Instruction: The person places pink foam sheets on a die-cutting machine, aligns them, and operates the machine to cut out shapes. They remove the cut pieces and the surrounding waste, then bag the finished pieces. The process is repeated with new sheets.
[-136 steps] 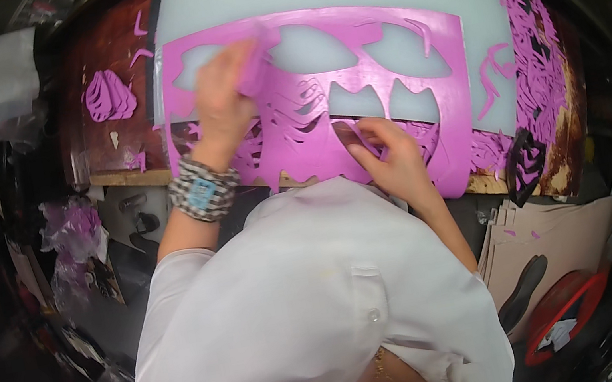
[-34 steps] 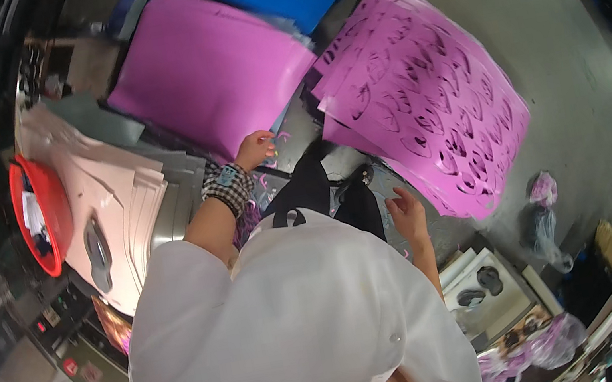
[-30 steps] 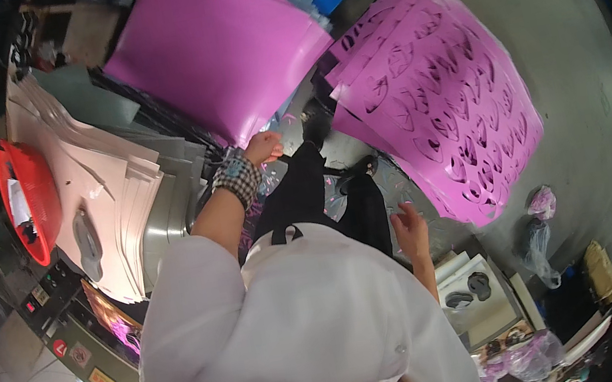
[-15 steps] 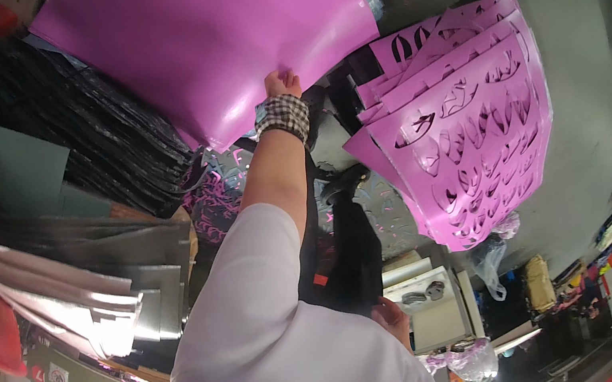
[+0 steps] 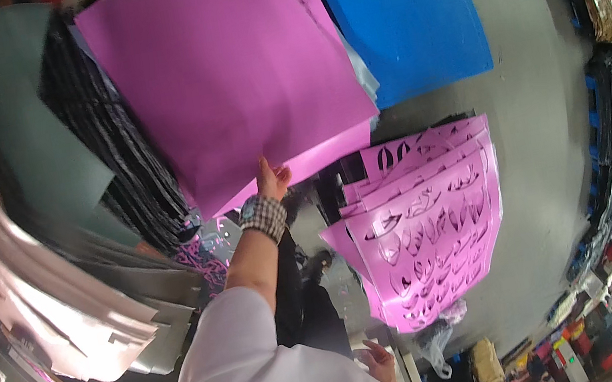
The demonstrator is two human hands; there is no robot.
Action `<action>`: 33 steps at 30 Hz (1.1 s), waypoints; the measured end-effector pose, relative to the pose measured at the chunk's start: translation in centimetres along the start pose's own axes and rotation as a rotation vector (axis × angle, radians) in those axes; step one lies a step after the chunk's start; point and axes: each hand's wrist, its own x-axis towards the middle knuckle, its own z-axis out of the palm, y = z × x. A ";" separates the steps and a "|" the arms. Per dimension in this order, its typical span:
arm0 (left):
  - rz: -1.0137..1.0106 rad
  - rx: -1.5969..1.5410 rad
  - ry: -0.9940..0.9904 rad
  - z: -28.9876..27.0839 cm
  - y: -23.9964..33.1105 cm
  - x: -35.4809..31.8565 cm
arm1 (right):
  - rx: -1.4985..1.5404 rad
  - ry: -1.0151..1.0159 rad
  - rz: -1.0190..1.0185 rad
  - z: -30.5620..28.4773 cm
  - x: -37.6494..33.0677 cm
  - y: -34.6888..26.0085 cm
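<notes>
My left hand (image 5: 270, 180) reaches out and grips the near edge of a large plain pink sheet (image 5: 221, 68) that lies on top of a stack. A checked wristband sits on that wrist. My right hand (image 5: 380, 360) hangs low beside my white-clad body, fingers loosely apart and holding nothing. To the right on the floor lies a pile of pink sheets with cut-out shapes (image 5: 428, 219).
A blue sheet (image 5: 404, 4) lies beyond the pink one. Black and grey sheet stacks (image 5: 116, 166) and pale sheets (image 5: 75, 310) lie to the left. Pink offcuts (image 5: 204, 257) litter the grey floor (image 5: 545, 118). Dark stacks line the right edge.
The view has swung from the workbench to the floor stacks. My left hand has reached up and taken the pink sheet's edge, while my right hand has dropped low.
</notes>
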 end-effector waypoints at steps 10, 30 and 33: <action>0.574 -0.028 -0.320 4.3 3.0 -25.1 | -0.149 -0.069 -0.259 -4.9 5.7 5.4; 0.778 0.093 -0.681 -21.1 -11.0 -75.1 | -0.453 0.340 -1.575 -16.9 5.5 -5.6; 1.049 -0.029 -0.269 -26.5 -12.0 -76.3 | -0.706 -0.131 -1.423 -16.3 3.7 -6.4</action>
